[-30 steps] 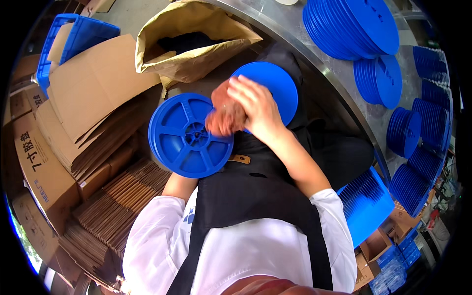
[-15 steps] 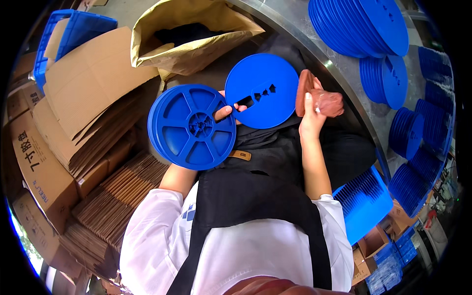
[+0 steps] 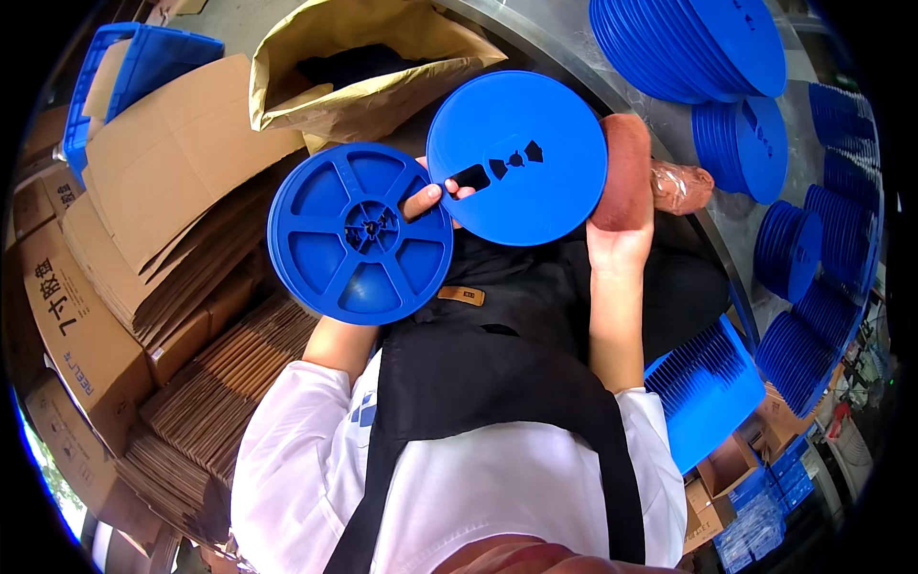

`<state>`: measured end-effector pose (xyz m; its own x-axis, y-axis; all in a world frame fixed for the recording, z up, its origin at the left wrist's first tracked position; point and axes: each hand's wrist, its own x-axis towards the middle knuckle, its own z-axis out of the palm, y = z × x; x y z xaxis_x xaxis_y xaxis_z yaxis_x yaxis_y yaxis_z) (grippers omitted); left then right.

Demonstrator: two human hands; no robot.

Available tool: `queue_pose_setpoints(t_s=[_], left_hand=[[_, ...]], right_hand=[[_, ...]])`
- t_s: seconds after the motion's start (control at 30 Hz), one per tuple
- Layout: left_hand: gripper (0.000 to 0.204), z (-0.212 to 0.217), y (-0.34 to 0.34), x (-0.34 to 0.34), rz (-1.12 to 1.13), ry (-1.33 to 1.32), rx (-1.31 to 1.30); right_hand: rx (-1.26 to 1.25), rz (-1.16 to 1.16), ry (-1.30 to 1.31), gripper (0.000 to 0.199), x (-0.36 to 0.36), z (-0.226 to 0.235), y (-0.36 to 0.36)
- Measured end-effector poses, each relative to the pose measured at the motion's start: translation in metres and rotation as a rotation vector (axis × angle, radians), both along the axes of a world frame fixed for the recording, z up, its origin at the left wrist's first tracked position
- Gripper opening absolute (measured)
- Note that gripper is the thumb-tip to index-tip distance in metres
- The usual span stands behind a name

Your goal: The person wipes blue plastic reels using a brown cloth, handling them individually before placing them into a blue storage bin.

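My left hand (image 3: 421,202) is closed on two blue plastic reel parts, its fingers showing between them. One is a blue spoked reel (image 3: 316,191) on the left, facing up. The other, a blue disc (image 3: 550,191) with a smooth face, is pinched through the slot beside its centre. My right hand (image 3: 620,247) grips a reddish-brown pad (image 3: 626,167) at the disc's right edge. A plastic-wrapped knob (image 3: 681,187) sticks out on the pad's far side. Most of the right hand's fingers are hidden behind the pad.
An open yellowish sack (image 3: 373,105) with something dark inside stands ahead. Flattened cardboard (image 3: 182,153) and cartons (image 3: 76,316) crowd the left, near a blue crate (image 3: 153,57). A metal table (image 3: 660,115) on the right bears several stacks of blue reels (image 3: 736,148). A blue bin (image 3: 712,407) sits below it.
The disc and spoked reel have risen slightly, and the disc looks larger and turned. My right hand has shifted right and rotated the pad, its knob now pointing further right.
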<state>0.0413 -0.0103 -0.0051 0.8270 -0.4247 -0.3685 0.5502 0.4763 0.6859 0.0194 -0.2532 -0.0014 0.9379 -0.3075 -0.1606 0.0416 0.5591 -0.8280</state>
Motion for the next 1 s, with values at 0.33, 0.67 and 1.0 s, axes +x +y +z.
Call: queue_pose_setpoints(t_s=[0.33, 0.67, 1.0], left_hand=[[0.050, 0.001, -0.020, -0.006, 0.037, -0.008, 0.002], [0.050, 0.007, -0.033, -0.008, 0.028, -0.005, 0.013], [0.042, 0.031, -0.047, 0.005, -0.091, 0.104, -0.026]], right_hand=[[-1.333, 0.229, -0.146, 0.046, -0.003, -0.001, 0.068], [-0.625, 0.335, -0.201, 0.035, 0.040, 0.037, 0.074], [-1.172, -0.205, 0.006, 0.033, -0.081, 0.044, -0.088]])
